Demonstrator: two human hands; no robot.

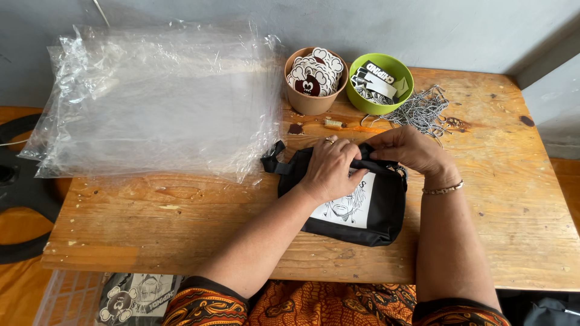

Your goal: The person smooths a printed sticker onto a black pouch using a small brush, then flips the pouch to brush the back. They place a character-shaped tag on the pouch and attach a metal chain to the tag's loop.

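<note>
- I see a black pouch (pixel 362 208) with a white printed panel lying at the middle of the wooden bench (pixel 513 199), its top edge turned toward the bowls.
- My left hand (pixel 329 166) rests on the pouch's upper edge, fingers (pixel 345 158) curled and pressed together over the fabric (a ring shows on one).
- My right hand (pixel 411 151) meets it from the right of the frame, fingers pinching the same black top edge; a thin bracelet (pixel 443 189) sits at the wrist.
- To do this well, I judge both hands should keep the edge taut and flat, holding close together so the fabric does not bunch.
- A short black strap (pixel 273 162) sticks out at the pouch's left.
- Upper left of the frame: a stack of clear plastic bags (pixel 157 96), overhanging the bench edge.
- Top centre: a brown cup (pixel 309 101) of round stickers, beside a green bowl (pixel 399 99) of tags.
- A heap of ball chains (pixel 423 111) lies just right of the green bowl.
- The bench is worn and scratched; a grey wall (pixel 423 30) stands behind it.
</note>
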